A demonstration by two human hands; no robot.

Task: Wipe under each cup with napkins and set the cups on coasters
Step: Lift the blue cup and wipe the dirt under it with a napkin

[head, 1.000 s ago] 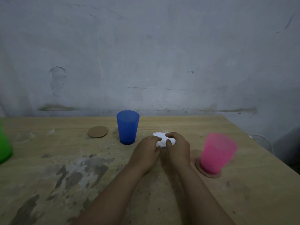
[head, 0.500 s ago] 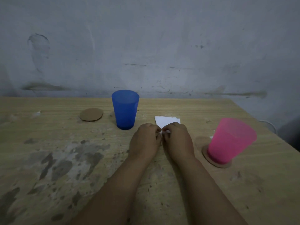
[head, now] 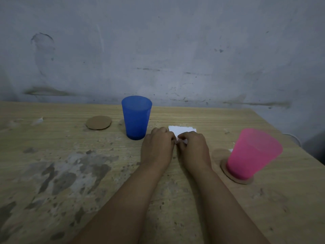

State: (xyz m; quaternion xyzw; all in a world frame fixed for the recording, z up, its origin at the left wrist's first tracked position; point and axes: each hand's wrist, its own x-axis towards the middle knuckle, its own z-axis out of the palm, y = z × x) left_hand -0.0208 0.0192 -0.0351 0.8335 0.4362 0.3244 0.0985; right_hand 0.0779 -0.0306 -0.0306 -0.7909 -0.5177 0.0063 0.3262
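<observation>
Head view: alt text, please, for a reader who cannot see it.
Both hands, left hand and right hand, pinch a white napkin on a worn wooden table. A blue cup stands beside a bare coaster; a pink cup sits on another.

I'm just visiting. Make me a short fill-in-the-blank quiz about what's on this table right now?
1. The pink cup stands on a round cardboard ____.
2. Both hands, left hand and right hand, pinch a white ____.
3. The spare coaster lies to the left of the ____ cup.
4. The blue cup stands directly on the wooden ____.

Missing words: coaster; napkin; blue; table
</observation>
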